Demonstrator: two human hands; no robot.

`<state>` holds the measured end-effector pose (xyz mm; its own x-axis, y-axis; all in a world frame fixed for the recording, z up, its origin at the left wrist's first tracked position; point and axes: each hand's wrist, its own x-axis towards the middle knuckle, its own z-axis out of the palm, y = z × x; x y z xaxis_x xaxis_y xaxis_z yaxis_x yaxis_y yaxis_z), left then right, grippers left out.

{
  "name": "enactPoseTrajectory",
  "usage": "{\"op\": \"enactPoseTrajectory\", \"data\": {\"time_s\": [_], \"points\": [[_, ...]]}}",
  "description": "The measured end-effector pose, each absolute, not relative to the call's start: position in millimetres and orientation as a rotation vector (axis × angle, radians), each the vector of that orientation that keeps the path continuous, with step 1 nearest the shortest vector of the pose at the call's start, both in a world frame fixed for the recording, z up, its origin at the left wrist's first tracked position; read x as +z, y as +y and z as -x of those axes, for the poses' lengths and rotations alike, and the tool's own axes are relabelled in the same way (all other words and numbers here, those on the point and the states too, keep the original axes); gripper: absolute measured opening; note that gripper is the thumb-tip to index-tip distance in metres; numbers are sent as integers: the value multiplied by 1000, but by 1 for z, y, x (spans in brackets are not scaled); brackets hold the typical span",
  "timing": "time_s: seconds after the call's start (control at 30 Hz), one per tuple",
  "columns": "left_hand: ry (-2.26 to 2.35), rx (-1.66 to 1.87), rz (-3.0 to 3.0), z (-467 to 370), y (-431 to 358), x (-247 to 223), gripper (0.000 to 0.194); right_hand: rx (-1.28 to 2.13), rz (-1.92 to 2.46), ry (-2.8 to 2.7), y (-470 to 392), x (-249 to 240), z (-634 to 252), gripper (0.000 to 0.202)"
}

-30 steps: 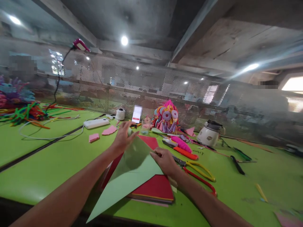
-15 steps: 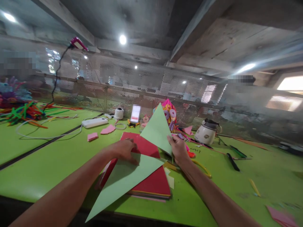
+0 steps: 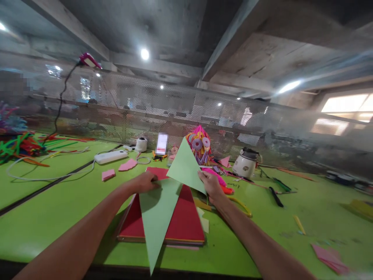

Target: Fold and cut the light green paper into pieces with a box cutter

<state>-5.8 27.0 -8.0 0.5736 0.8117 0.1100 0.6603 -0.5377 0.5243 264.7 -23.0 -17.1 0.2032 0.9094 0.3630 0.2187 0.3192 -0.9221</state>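
Observation:
My right hand [image 3: 211, 186] pinches the lower right corner of a light green paper triangle [image 3: 185, 165], its tip pointing up. My left hand [image 3: 146, 182] is closed on the upper left corner of a second, longer light green paper triangle [image 3: 160, 206], whose point hangs toward the table's front edge. The upper triangle's lower edge overlaps the top of the longer one. Beneath them lies a stack of paper with a red top sheet [image 3: 186, 221]. My left fingertips are partly hidden.
Yellow-handled scissors [image 3: 244, 208] lie right of the stack. Behind stand a decorated pink figure [image 3: 201, 144], a phone [image 3: 161, 144] and a white jug [image 3: 244, 163]. A black-handled cutter [image 3: 275, 196], pink paper scraps [image 3: 127, 165] and a white power strip [image 3: 110, 156] lie on the green table [image 3: 72, 206].
The longer triangle has swung so its point moves right, toward me. My left hand has gone from lying over it to gripping its upper corner. The view has turned slightly right.

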Motion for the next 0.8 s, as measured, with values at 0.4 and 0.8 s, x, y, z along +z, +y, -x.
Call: {"op": "enactPoseTrajectory", "data": {"time_s": [0.4, 0.8], "points": [[1155, 901, -1908, 5, 29, -11, 34, 846, 1076, -1205, -27, -11, -257, 39], [910, 1231, -1541, -22, 1, -1, 38, 693, 1171, -1250, -40, -30, -227, 40]]}}
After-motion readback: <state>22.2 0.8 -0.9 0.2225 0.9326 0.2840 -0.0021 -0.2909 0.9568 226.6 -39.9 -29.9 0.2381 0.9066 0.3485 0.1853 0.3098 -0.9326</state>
